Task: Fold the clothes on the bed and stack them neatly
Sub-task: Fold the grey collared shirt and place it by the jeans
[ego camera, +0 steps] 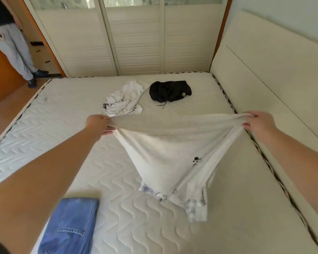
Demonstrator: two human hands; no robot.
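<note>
A white garment (165, 151) with a small black paw print hangs stretched between my hands above the bare mattress (62, 116). My left hand (99, 124) grips its left corner and my right hand (256, 121) grips its right corner. Its lower end with a pale checked part touches the mattress. Folded blue jeans (70, 226) lie at the near left. A crumpled white printed shirt (125, 99) and a crumpled black garment (170, 90) lie at the far side of the bed.
A cream headboard (264, 70) runs along the right of the bed. White sliding wardrobe doors (132, 37) stand behind it. A person in grey trousers (17, 50) stands by the doorway at the far left, on the wooden floor.
</note>
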